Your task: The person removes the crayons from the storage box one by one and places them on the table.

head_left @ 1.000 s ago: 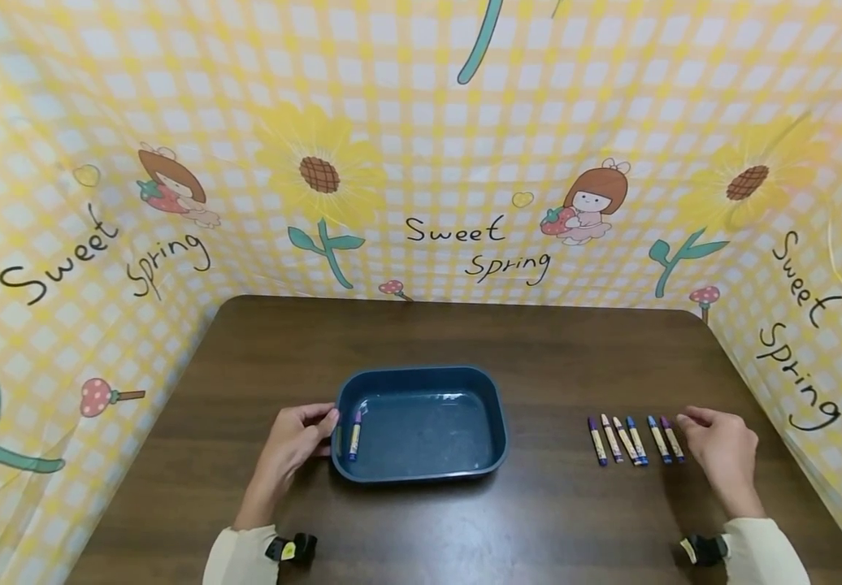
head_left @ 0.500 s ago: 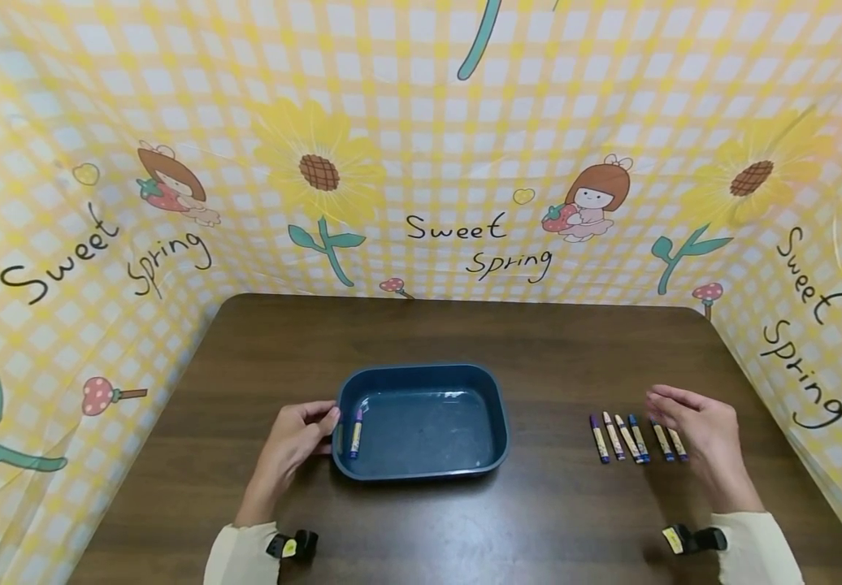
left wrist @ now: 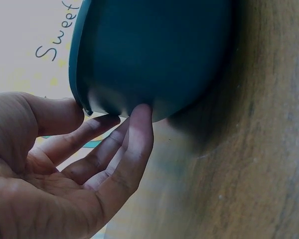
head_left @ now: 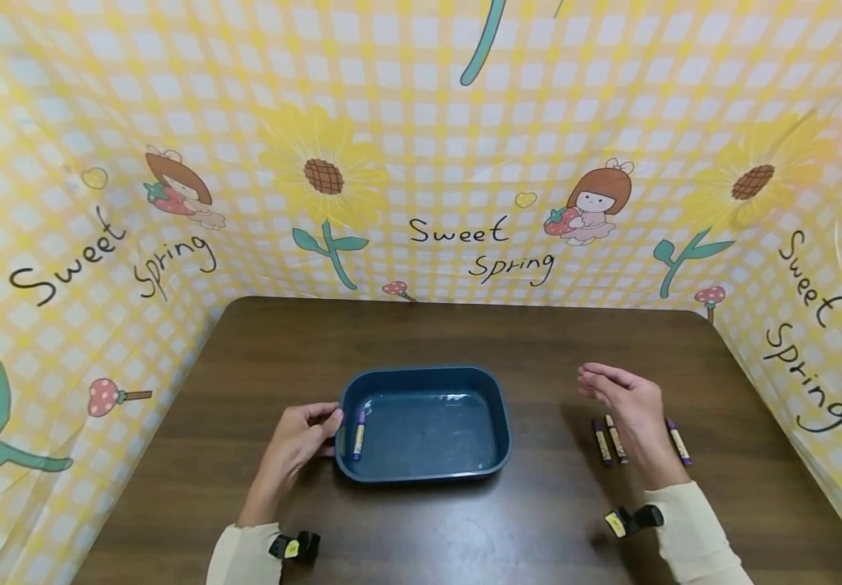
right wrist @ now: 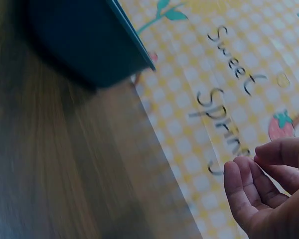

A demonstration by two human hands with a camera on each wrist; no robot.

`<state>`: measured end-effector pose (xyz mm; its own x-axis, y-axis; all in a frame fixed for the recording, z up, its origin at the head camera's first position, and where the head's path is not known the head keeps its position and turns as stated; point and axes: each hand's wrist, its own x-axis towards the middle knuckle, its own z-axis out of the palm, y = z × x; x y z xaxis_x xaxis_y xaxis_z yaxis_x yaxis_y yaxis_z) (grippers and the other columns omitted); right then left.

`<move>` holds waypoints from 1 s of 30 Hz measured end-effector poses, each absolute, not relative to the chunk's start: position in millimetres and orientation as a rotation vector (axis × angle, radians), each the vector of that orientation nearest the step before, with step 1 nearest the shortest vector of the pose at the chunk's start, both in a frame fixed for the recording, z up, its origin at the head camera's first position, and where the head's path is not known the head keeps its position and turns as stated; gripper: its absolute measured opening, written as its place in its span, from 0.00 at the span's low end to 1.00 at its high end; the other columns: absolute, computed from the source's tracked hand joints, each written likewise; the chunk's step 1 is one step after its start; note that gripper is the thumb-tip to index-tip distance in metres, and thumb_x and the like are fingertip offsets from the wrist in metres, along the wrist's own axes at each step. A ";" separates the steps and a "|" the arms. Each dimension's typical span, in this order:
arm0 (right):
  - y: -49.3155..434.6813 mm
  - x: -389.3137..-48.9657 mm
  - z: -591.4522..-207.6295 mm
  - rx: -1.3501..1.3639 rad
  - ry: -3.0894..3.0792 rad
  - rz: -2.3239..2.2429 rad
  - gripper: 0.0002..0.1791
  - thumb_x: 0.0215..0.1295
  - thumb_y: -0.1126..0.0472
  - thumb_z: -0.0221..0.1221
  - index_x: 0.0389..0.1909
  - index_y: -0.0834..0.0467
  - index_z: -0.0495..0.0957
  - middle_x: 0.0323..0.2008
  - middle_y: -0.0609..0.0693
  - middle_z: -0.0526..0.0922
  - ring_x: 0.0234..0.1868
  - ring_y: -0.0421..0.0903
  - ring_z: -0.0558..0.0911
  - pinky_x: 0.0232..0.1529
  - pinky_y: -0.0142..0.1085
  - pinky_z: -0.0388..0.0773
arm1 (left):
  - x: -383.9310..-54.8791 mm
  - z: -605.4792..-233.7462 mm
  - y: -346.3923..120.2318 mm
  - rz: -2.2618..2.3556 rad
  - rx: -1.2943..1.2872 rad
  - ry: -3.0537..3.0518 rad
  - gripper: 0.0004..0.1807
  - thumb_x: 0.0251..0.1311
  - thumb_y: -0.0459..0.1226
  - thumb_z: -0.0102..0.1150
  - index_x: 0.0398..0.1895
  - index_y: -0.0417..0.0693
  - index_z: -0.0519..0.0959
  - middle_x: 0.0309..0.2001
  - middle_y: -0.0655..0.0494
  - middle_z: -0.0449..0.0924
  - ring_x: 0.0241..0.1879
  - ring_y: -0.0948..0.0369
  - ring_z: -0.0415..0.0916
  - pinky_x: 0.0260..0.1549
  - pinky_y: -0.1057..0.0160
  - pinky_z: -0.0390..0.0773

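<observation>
In the head view my left hand [head_left: 305,435] grips the left end of a dark blue rectangular tray [head_left: 428,478], thumb on the rim and fingers against the outer wall. A single crayon [head_left: 358,436] with a purple tip lies inside, near that end. My right hand [head_left: 629,410] is raised above the row of crayons, its fingertips close together and pointing left. Whether something small is between them is hidden. Below it I make out a purple crayon [head_left: 601,441], a pale one [head_left: 616,439] and another purple one [head_left: 679,441]; the hand covers the others.
The dark brown wooden table [head_left: 421,333] carries everything. A yellow checked cloth [head_left: 450,146] with flowers and "Sweet Spring" lettering encloses its back and sides. Black bands circle both wrists.
My right hand has risen from the right end of the crayon row and moved left across it, now covering several middle crayons. The left hand and the tray stay put.
</observation>
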<state>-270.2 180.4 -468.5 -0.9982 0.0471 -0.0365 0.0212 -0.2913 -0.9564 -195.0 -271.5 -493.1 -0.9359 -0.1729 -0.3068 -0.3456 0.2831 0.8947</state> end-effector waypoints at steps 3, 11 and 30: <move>163.7 -272.4 -468.8 -0.079 -1.860 2.504 0.06 0.65 0.73 0.64 0.39 0.64 0.88 0.35 0.50 0.91 0.35 0.41 0.90 0.42 0.35 0.87 | -194.0 -493.2 -271.4 1.745 -0.476 2.392 0.20 0.74 0.36 0.56 0.63 0.32 0.77 0.54 0.36 0.81 0.41 0.57 0.81 0.37 0.58 0.88; 114.4 -275.2 -465.7 -0.030 -1.898 2.528 0.06 0.65 0.71 0.65 0.40 0.65 0.88 0.34 0.49 0.91 0.35 0.42 0.90 0.43 0.39 0.88 | -194.7 -492.5 -271.9 1.737 -0.458 2.411 0.21 0.74 0.37 0.56 0.63 0.31 0.76 0.54 0.36 0.81 0.41 0.58 0.81 0.37 0.57 0.88; 10.4 -263.9 -459.4 0.140 -2.029 2.637 0.17 0.64 0.70 0.67 0.50 0.77 0.81 0.39 0.57 0.90 0.38 0.47 0.89 0.43 0.42 0.88 | -196.8 -492.9 -271.4 1.731 -0.483 2.401 0.21 0.74 0.37 0.55 0.64 0.34 0.76 0.54 0.37 0.81 0.41 0.56 0.80 0.38 0.58 0.88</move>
